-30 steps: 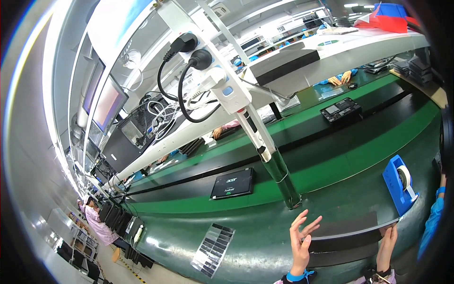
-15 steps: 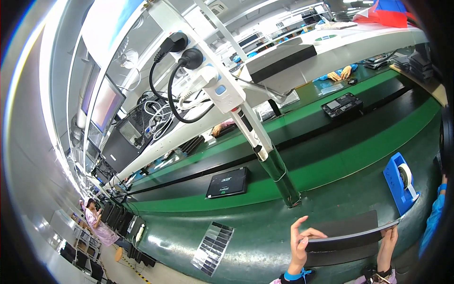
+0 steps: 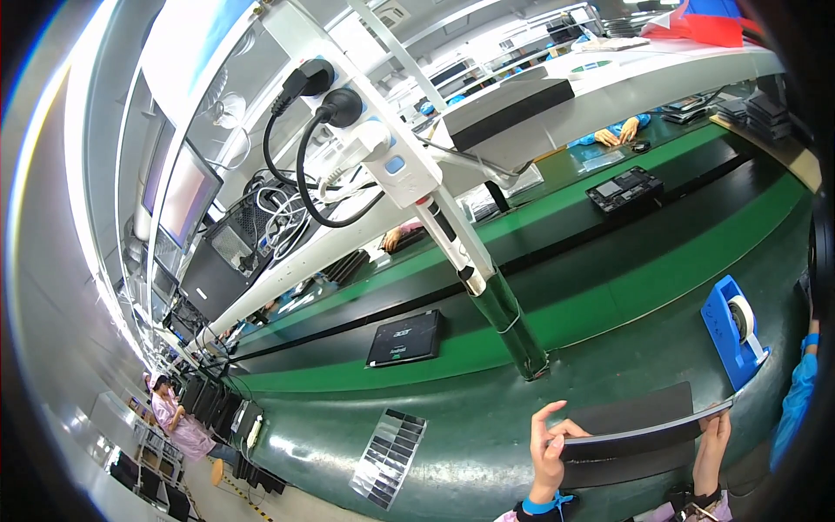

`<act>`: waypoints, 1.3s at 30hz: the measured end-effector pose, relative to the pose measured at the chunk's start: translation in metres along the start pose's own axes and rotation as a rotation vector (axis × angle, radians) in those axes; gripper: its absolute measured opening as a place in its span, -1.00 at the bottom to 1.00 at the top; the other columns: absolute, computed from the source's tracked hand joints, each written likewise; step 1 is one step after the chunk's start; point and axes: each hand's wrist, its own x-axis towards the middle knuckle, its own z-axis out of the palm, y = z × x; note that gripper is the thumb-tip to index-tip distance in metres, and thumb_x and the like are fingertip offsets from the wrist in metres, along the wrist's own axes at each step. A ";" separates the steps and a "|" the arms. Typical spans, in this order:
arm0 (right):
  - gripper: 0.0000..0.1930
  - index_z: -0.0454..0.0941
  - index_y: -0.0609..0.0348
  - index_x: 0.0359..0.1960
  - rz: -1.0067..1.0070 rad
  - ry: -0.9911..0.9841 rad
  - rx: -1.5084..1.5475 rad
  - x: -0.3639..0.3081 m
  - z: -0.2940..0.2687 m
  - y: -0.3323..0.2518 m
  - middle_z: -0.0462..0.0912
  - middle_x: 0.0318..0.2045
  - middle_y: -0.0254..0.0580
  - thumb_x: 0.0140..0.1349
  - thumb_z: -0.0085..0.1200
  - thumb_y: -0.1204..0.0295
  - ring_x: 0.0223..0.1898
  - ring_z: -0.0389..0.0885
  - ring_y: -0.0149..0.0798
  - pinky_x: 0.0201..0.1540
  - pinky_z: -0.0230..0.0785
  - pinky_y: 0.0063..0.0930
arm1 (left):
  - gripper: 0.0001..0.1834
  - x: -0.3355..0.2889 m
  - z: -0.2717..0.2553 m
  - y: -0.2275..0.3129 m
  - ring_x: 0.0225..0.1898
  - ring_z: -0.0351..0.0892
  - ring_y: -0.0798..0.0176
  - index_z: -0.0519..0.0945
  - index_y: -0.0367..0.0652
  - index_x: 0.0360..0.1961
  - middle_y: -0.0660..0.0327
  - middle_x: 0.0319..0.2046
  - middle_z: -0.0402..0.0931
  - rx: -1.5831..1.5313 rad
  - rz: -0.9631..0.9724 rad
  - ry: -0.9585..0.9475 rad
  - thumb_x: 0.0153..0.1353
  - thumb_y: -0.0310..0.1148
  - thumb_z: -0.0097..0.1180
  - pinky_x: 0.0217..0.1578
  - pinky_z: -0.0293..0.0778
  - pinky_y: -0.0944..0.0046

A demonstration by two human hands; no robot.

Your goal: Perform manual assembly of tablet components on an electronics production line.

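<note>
Between my two hands is a thin dark tablet-like panel, seen almost edge-on and tilted. My left hand, with a blue band at the wrist, grips its left end, thumb and fingers bent round the edge. At the right end my right hand holds it from below, partly hidden by it. Beneath and behind the panel lies a flat black mat or sheet on the green bench.
A blue tape dispenser stands right of the panel, near a person's blue sleeve. A sheet of dark rectangular stickers lies left. A black tablet and an opened device sit on the belt beyond a post.
The view has shifted slightly, so the surroundings sit a little further left. Both hands keep their hold on the panel, with hardly any movement.
</note>
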 end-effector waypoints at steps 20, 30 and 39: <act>-0.67 0.39 0.24 -0.18 0.028 0.118 -0.053 0.003 0.023 -0.021 0.39 -0.31 -0.41 0.30 -0.02 0.18 -0.25 0.31 -0.52 -0.16 0.18 -0.65 | -0.38 0.004 0.005 -0.002 -0.55 0.57 0.14 0.19 -0.40 -0.02 -0.12 -0.59 0.56 0.141 0.077 0.107 0.13 -0.03 -0.09 -0.43 0.47 0.35; -0.66 0.36 0.32 -0.01 0.099 0.006 0.004 -0.001 0.024 -0.027 0.48 -0.19 -0.36 0.26 0.06 0.37 -0.18 0.40 -0.52 -0.09 0.28 -0.64 | -0.57 -0.003 0.026 0.009 -0.45 0.52 0.25 0.53 -0.39 -0.64 0.07 -0.09 0.35 0.172 0.152 0.383 0.10 -0.18 -0.08 -0.33 0.48 0.33; -0.68 0.38 0.28 -0.14 0.133 -0.042 -0.031 0.002 0.027 -0.038 0.45 -0.23 -0.38 0.29 0.04 0.25 -0.16 0.36 -0.53 -0.07 0.24 -0.60 | -0.52 0.002 0.027 0.005 -0.61 0.40 0.34 0.46 -0.37 -0.20 0.21 -0.57 0.46 0.182 0.219 0.402 0.11 -0.10 -0.10 -0.47 0.38 0.42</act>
